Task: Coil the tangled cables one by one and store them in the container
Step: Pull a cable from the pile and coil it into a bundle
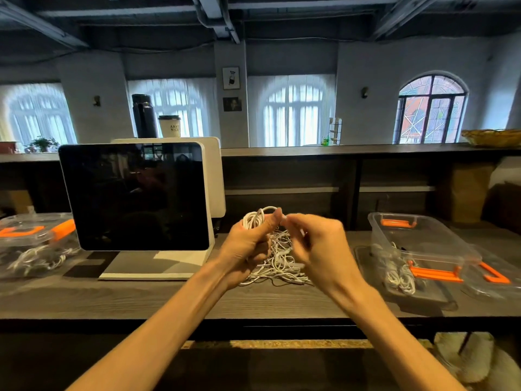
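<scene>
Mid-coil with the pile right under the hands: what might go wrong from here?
1. The coil in the left hand hangs right over the tangled pile; pulling may drag other cables up.
2. The right hand pinches only the cable's end; a slip could loosen the loops.
3. The open container sits off to the right, so the coil might unwind in transfer.

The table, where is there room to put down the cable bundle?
Bare wood runs along the table's near edge, in front of the screen stand and the tangled cables. A smaller bare strip lies between that tangle and the clear container. It is crowded in the middle, where the left hand grips the coil beside the right hand.
</scene>
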The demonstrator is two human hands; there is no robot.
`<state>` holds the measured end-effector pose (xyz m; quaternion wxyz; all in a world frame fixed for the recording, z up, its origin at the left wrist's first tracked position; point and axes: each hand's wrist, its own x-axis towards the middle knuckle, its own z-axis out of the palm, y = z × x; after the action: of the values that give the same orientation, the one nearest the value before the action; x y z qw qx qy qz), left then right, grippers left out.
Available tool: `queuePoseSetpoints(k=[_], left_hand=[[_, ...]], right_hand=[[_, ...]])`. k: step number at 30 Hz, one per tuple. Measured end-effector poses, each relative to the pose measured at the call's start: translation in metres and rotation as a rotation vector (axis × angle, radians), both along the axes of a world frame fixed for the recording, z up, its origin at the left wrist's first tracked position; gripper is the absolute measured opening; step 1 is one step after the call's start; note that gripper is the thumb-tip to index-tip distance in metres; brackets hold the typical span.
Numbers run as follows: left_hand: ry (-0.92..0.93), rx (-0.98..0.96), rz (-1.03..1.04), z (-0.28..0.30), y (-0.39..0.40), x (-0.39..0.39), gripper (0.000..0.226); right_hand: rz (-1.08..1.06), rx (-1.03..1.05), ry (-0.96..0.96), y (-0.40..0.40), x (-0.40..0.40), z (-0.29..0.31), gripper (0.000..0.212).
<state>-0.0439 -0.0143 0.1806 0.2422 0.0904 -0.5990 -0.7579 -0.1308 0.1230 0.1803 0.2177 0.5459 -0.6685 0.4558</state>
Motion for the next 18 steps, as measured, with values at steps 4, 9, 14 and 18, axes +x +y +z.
queuePoseSetpoints(k=[4, 9, 14, 18], left_hand=[[-0.043, 0.004, 0.105, -0.001, 0.007, -0.009, 0.042], [-0.027, 0.122, 0.136, -0.001, 0.002, -0.007, 0.036], [0.052, 0.331, 0.038, 0.002, -0.004, -0.007, 0.043], [0.130, 0.462, 0.018, 0.005, -0.004, -0.005, 0.043]], right_hand=[[-0.130, 0.266, 0.235, -0.008, 0.023, -0.013, 0.021], [-0.171, 0.376, 0.331, -0.008, 0.025, -0.018, 0.044], [0.159, 0.096, -0.290, -0.003, 0.031, -0.026, 0.029], [0.542, -0.014, -1.239, -0.004, 0.030, -0.022, 0.019]])
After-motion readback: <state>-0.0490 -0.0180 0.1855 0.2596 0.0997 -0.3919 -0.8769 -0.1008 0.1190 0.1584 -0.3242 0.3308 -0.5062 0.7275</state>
